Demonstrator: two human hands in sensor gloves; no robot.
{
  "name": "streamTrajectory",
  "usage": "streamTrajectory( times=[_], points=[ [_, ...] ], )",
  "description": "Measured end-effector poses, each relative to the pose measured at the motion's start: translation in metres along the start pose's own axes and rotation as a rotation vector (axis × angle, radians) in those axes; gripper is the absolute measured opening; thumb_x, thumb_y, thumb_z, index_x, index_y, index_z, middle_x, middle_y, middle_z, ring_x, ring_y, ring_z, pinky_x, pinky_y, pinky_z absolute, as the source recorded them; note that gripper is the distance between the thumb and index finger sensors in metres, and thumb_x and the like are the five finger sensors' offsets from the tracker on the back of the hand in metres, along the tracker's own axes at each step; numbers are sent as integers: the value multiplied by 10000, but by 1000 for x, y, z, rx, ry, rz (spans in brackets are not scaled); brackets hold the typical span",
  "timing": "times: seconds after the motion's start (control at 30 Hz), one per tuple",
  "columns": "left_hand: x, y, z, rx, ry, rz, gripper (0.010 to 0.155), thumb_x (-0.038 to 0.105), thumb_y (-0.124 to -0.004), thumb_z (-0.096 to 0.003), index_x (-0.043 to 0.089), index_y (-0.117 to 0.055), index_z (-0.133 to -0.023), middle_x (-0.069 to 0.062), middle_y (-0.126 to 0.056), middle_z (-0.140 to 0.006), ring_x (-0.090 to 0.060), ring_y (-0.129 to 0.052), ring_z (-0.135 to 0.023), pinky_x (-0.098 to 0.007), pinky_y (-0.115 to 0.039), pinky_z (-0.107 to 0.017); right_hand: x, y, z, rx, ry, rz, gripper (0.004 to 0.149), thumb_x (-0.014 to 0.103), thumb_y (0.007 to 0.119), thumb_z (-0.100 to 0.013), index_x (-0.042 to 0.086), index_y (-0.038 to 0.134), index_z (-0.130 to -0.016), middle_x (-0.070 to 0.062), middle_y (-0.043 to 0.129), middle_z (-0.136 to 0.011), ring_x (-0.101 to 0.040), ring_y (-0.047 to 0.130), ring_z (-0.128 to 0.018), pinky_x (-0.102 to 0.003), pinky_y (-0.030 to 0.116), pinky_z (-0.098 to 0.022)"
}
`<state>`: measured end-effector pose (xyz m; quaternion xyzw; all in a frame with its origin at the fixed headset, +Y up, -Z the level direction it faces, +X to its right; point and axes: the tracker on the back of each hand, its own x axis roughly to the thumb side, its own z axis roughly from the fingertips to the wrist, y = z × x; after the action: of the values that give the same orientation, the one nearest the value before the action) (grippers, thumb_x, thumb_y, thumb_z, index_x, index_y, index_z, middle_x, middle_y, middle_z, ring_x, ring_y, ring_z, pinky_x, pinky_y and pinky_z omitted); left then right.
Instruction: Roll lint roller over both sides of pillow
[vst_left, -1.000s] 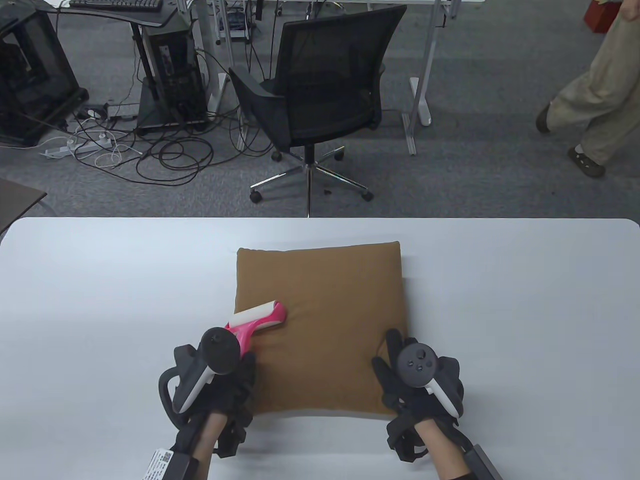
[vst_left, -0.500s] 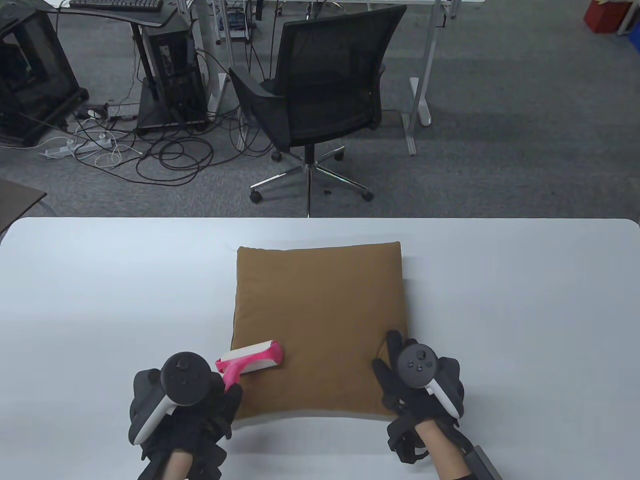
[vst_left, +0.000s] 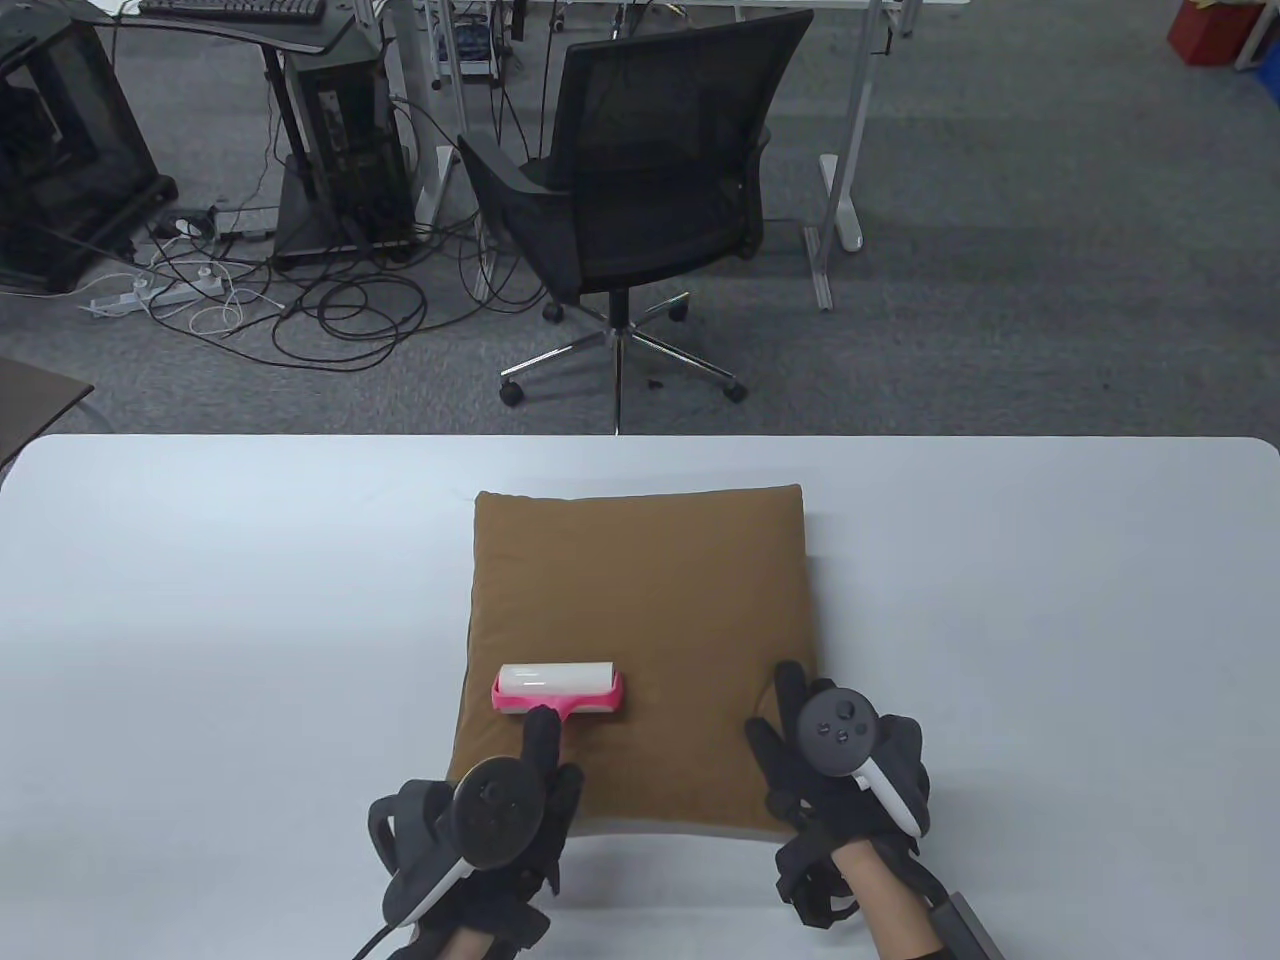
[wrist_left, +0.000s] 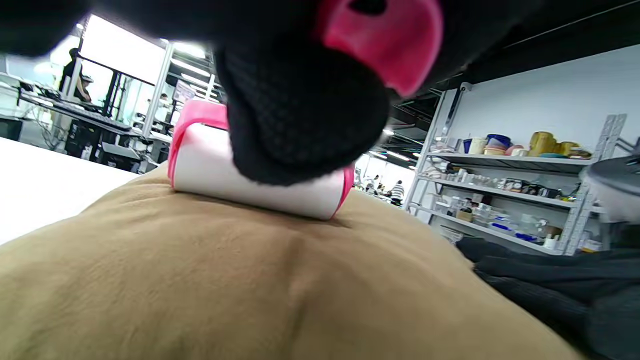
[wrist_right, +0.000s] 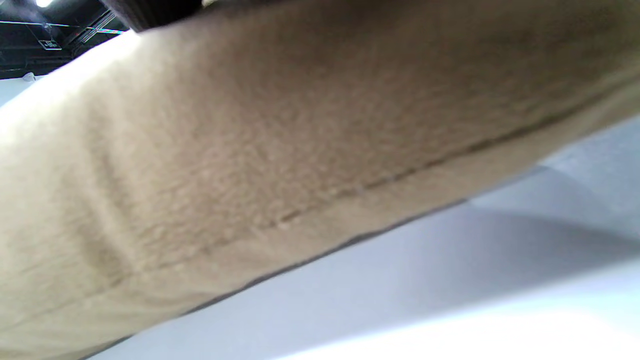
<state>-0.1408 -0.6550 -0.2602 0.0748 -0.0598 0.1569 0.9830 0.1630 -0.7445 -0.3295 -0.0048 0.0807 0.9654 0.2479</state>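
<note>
The brown pillow (vst_left: 640, 650) lies flat at the centre of the white surface (vst_left: 200, 600), the pink lint roller (vst_left: 557, 690) rests on its lower left part, its handle gripped by the left hand (vst_left: 500, 810), while the right hand (vst_left: 800, 760) presses open-fingered on the pillow's lower right corner.

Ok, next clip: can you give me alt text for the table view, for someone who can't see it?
A gloved left hand holds a pink lint roller on the near left part of a brown pillow lying flat on a white table, while the gloved right hand rests on the pillow's near right corner. Beyond the table stands a black office chair.
</note>
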Motion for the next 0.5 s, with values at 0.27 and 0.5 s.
streamTrajectory(
  times=[0.27,0.5],
  points=[
    [-5,-12,-57,-69,86,-14,658,494,-766,-499,159,-573,-1031,-29,-1090,-393,-102,-948,66,-432,-886,-117,0,0,-1,7,1,-7,661,513,488,-608,236,174,-1120,-365,268,-1152,-586,669,-882,-687,603,-571],
    [-10,-24,-96,-129,176,12,729,523,-727,-511,176,-429,-1079,-35,-1046,-515,-105,-957,-12,-439,-878,-175,0,-2,-3,38,7,-62,664,506,495,-612,232,163,-1119,-370,235,-1150,-603,640,-886,-692,593,-572]
  ],
)
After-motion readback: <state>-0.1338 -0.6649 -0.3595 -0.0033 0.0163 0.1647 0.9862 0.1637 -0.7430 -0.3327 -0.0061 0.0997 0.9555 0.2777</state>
